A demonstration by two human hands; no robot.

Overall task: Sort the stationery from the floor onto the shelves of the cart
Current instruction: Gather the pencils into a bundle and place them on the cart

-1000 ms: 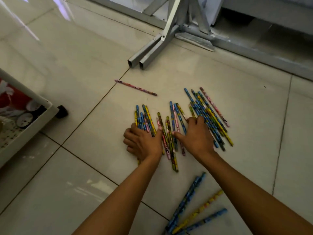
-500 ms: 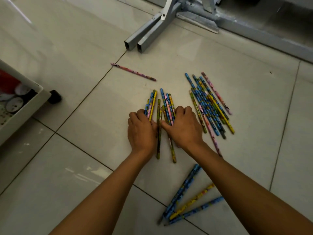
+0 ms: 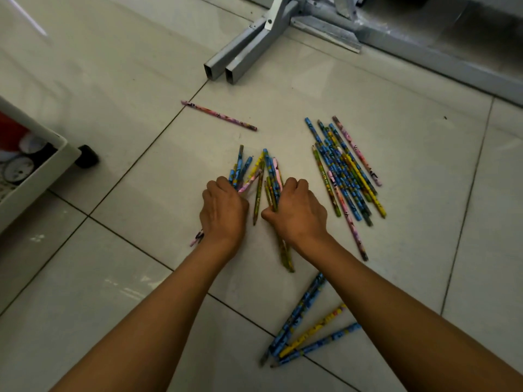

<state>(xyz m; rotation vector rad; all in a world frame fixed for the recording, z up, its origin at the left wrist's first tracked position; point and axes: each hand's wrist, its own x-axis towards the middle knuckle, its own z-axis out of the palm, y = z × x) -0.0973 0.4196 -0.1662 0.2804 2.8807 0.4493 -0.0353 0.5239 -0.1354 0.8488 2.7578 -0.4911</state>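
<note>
At the far left stands one cart (image 3: pixel 42 176), white, with one black wheel (image 3: pixel 86 156) showing and small round items in its tray that are too dim to identify. One pink pencil (image 3: pixel 218 115) lies alone on the floor (image 3: pixel 113 80), well apart from both hands.

The left hand (image 3: pixel 223 210) curls around a fistful of pencils; the right hand (image 3: pixel 297 213), just beside it, curls around a second share of the same middle bunch (image 3: pixel 259 174). Roughly ten pencils fan out above the knuckles; an exact count is not possible where they overlap. One green pencil (image 3: pixel 258 193) lies loose between the two hands.

Judgement: the step in hand is gathering this bunch into one grip. It would be done well by closing the two hands together so the loose pencil is swept in, squaring the tips against the floor, then passing everything to one hand before lifting toward the cart.

To the right lies one larger heap (image 3: pixel 346 171), about fifteen pencils, untouched. Nearest the person, one small group (image 3: pixel 308 326) holds about four pencils. One grey metal frame (image 3: pixel 254 43) stands beyond.
</note>
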